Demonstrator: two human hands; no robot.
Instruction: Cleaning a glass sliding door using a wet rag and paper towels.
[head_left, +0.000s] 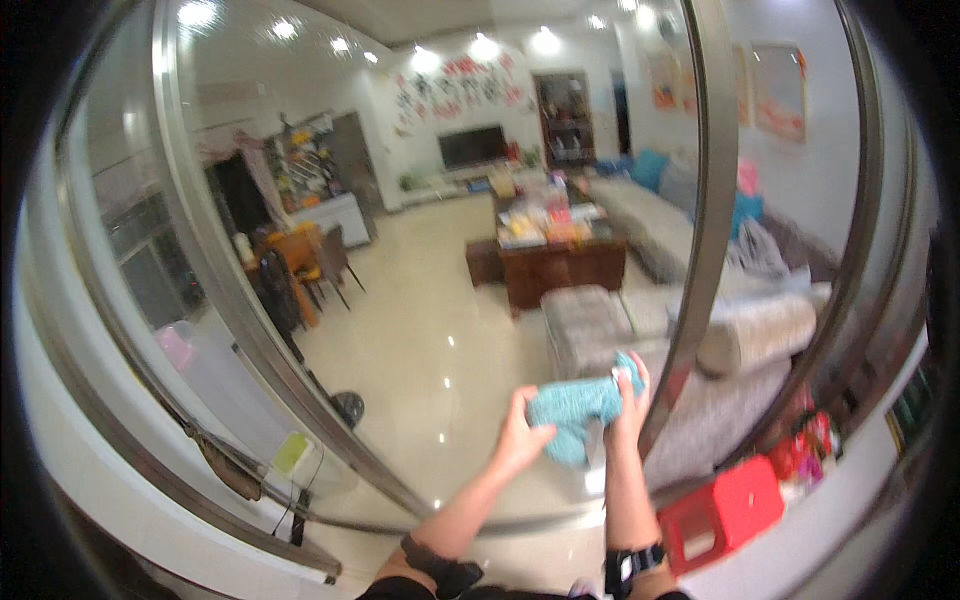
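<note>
A teal cloth (574, 405) hangs stretched between my two hands, in front of a metal-framed glass door. My left hand (523, 427) grips its left side, thumb in front. Gathered cloth is bunched in my right hand (632, 394), which sits higher and close to the door's metal frame post (694, 300). A loose fold droops below the middle of the cloth. Slight blur hides the exact finger positions.
A red plastic stool (724, 510) stands at lower right, beside a grey sofa (720, 420). Further in are a wooden coffee table (562, 266) with piled items, a dining table (292, 247) with chairs, and a wall television (472, 146). Another frame post (247, 337) rises at left.
</note>
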